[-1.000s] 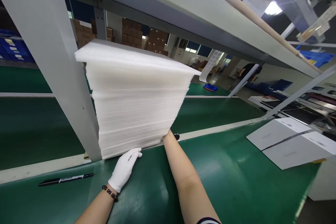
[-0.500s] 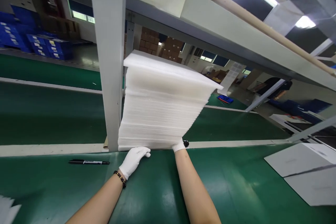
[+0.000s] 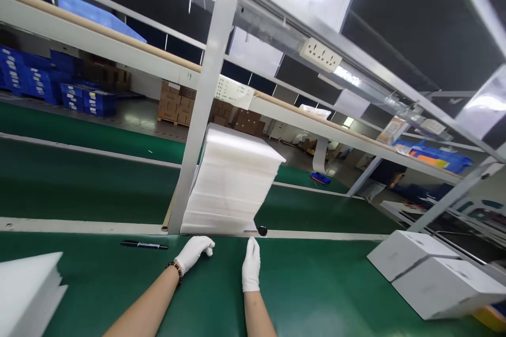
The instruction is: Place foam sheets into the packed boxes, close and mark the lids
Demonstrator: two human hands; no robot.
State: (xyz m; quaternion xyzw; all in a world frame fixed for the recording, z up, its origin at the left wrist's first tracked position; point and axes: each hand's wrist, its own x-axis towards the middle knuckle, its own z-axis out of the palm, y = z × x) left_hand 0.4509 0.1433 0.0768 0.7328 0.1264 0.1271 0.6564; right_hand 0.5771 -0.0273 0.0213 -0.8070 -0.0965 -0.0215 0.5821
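The tall stack of white foam sheets stood at the far edge of the green work surface, hard against the grey frame upright. Both gloved hands lay just in front of the stack's base, apart from it. The left hand was loosely curled, knuckles down, holding nothing; the right hand was flat with straight fingers, also empty. A black marker lay left of the stack, and two white cartons sat well to its right. The step looked like squaring up the stack; any further nudge would call for both palms pressed evenly against its base.
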